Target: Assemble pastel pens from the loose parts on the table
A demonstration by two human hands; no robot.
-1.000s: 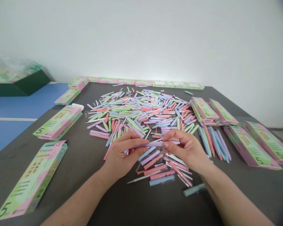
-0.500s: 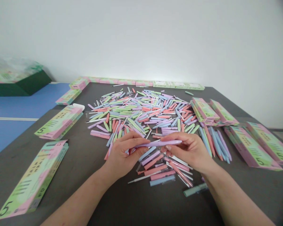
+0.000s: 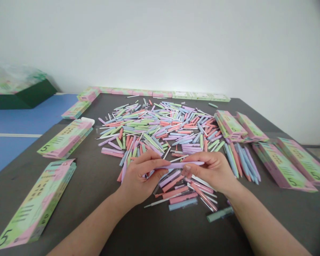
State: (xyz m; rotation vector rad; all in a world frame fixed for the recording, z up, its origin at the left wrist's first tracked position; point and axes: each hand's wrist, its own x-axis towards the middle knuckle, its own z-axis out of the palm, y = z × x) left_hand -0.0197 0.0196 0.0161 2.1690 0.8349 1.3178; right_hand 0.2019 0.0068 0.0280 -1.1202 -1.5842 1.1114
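Note:
Between my two hands a lilac pen (image 3: pixel 178 165) lies nearly level above the table. My left hand (image 3: pixel 141 174) pinches its left end with thumb and forefinger, hiding that end. Thumb and fingers of my right hand (image 3: pixel 212 170) close on the other part, near the tapered tip. Under and behind my hands spreads a big heap of pastel pen parts (image 3: pixel 160 124) in lilac, green, blue and coral, with thin white refills among them. Closer to me lie loose coral, pink and blue barrels and caps (image 3: pixel 180 192). A green cap (image 3: pixel 220 214) rests by my right wrist.
Printed pen boxes stand on the left (image 3: pixel 34 202) and in stacks on the right (image 3: pixel 288 165). A row of boxes (image 3: pixel 160 94) lines the far table edge. Several pens (image 3: pixel 246 163) lie side by side at right. A dark green bin (image 3: pixel 29 94) sits on a blue surface.
Both hands keep hold of the lilac pen, which has shifted slightly down and become more level. The view has moved very slightly; the heap and boxes look the same.

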